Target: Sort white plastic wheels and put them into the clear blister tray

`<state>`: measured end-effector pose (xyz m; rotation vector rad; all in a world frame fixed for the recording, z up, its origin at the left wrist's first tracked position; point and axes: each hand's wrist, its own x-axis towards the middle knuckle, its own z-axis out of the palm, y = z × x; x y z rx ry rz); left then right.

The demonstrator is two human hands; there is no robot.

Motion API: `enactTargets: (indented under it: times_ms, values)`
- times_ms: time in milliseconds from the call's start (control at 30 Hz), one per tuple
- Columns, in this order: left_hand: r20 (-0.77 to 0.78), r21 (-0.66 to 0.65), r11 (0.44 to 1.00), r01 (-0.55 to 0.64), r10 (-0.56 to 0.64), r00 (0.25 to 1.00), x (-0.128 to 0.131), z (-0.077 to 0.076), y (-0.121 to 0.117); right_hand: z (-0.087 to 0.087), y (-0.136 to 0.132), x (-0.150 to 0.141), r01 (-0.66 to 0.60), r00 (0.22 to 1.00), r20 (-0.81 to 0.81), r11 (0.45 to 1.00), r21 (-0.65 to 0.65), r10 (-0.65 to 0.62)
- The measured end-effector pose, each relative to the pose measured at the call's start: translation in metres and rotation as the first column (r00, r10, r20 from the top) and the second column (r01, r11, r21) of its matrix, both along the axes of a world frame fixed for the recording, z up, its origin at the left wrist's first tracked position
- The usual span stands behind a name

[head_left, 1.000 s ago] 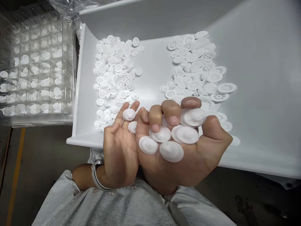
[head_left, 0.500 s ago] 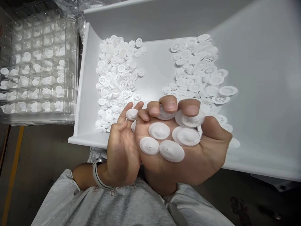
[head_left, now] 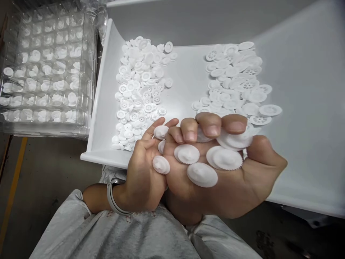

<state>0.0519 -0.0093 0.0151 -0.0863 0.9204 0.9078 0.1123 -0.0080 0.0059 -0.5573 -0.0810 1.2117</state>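
Both hands are palm up, side by side, in front of a white tray. My left hand cups a few small white plastic gears; one gear rests at the edge of the palm where the two hands touch. In my right hand, several larger white gears lie on the palm, toothed rims and raised centres showing. Its fingers curl over the upper ones, partly hiding them. The thumb bends in from the right. Farther up the tray lie a pile of small gears and a pile of larger gears.
To the left of the white tray stands a clear plastic compartment tray, many of its cells holding white parts. Crumpled clear plastic lies behind it. A yellow line runs along the floor at the lower left.
One gear has passed from the right palm to the edge of the left palm. The right fingers have lifted off a middle gear. The whole view has shifted, with everything farther right.
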Motion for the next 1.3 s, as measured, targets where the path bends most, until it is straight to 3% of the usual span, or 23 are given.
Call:
enactTargets:
  times_ms: [333,567,867,1000,1133,1300]
  values:
    - [-0.017,0.018,0.996,0.083,-0.082,0.996,0.000,0.000,-0.003,0.003,0.001,0.006,0.020,0.991,0.131,0.999,0.046,-0.026]
    - [-0.069,-0.005,0.991,0.132,-0.132,0.989,0.001,0.002,-0.005,0.013,0.006,0.004,0.125,0.960,0.256,0.992,-0.013,-0.117]
    - [-0.043,0.007,0.993,0.122,-0.121,0.992,0.002,0.002,-0.006,0.022,0.007,0.005,0.209,0.928,0.345,0.964,-0.163,-0.143]
    - [-0.064,-0.053,0.992,0.113,-0.116,0.991,0.004,0.002,-0.003,0.023,0.008,0.007,0.240,0.915,0.361,0.962,-0.129,-0.180]
    - [0.021,-0.127,0.989,0.073,-0.070,0.997,0.007,0.001,0.001,0.022,0.005,0.010,0.260,0.908,0.366,0.958,-0.120,-0.201]
    - [0.058,-0.149,0.989,0.002,0.007,0.998,0.008,-0.003,0.002,0.015,0.000,0.011,0.245,0.933,0.285,0.968,-0.055,-0.220]
